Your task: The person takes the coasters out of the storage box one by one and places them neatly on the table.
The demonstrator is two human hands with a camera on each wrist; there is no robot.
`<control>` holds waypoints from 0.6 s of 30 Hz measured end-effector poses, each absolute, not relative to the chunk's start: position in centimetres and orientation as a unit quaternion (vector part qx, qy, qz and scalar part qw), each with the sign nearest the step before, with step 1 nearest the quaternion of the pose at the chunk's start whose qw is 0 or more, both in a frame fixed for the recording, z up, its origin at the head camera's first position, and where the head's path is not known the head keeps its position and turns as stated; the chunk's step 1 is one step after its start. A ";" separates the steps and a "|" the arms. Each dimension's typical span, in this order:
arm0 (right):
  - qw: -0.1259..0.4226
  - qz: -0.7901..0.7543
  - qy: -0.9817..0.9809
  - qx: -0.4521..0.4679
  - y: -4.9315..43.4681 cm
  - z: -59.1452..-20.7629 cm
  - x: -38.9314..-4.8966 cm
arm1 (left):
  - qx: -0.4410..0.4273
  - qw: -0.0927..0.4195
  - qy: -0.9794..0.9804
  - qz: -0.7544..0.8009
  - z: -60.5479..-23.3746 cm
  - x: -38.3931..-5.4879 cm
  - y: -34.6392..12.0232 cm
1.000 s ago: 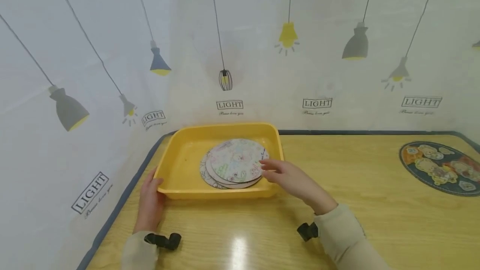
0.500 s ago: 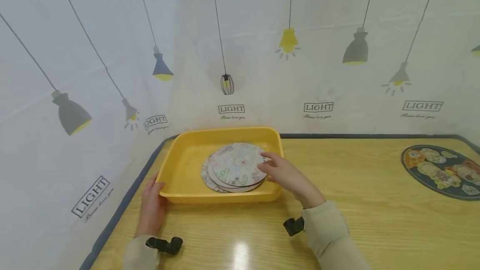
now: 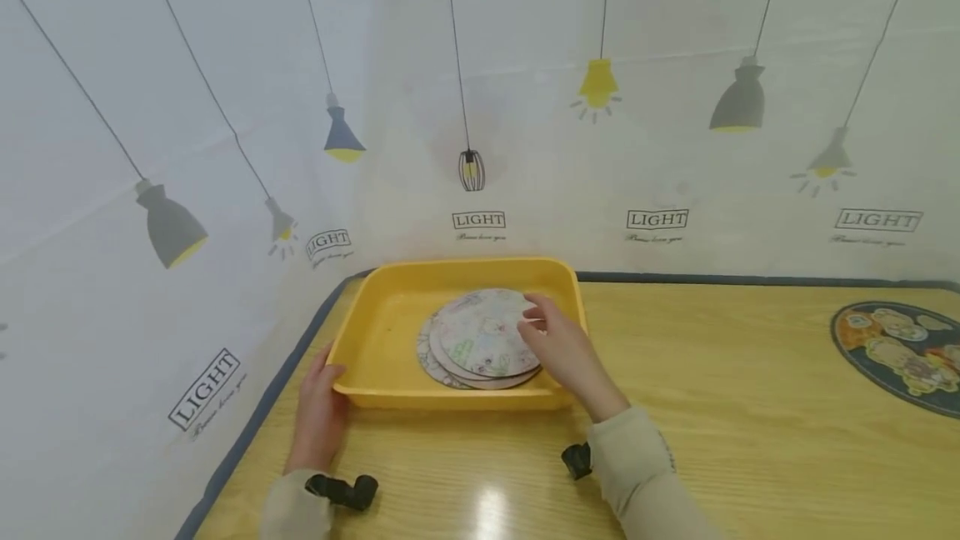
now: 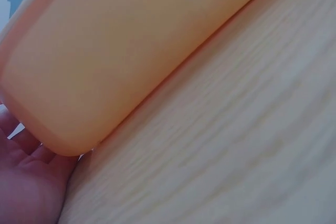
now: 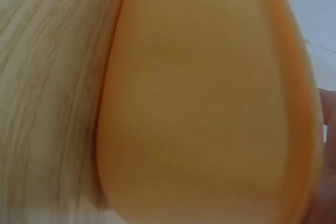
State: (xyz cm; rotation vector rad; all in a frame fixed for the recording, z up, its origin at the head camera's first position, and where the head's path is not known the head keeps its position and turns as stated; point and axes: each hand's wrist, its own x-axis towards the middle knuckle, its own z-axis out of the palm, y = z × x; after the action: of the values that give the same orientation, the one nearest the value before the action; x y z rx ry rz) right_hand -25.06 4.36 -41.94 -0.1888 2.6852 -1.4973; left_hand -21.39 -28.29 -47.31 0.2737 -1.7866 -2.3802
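Note:
A shallow yellow plastic tray (image 3: 450, 398) sits on the wooden table, its outer wall (image 4: 131, 51) filling much of the left wrist view. My left hand (image 3: 321, 415) holds the front left corner, thumb over the rim and fingers outside. Inside the tray lies a small overlapping stack of thin round mats (image 3: 480, 340); the top one is pale with coloured drawings. My right hand (image 3: 566, 357) reaches over the tray's right side, fingers bent slightly at the top mat's right edge. Whether they touch it is unclear. The right wrist view shows only part of this hand (image 5: 326, 177) behind the tray wall.
A dark round mat with cartoon food pictures (image 3: 903, 357) lies flat at the table's right. Behind and to the left, white cloth (image 3: 540, 148) printed with lamps hangs around the wooden table (image 3: 712, 407).
My right hand has moved a little inward and forward over the mats' right edge. The left hand stays on the tray corner. The head view has shifted slightly.

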 end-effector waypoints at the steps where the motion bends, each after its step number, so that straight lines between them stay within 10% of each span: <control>1: 0.031 -0.482 0.873 -0.066 4.3 -42.0 -25.0 | 0.091 0.076 -0.600 -0.791 -47.3 -21.3 -28.4; 18: 0.030 -0.208 0.969 -0.132 3.4 -43.2 -24.8 | 0.085 0.092 -0.603 -0.788 -46.8 -21.5 -27.8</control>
State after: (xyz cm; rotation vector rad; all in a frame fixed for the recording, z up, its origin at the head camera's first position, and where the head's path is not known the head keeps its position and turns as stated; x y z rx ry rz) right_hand -24.82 3.42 -43.19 -0.4081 2.9865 -0.6408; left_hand -21.46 -27.80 -46.82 0.2527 -1.7905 -2.3390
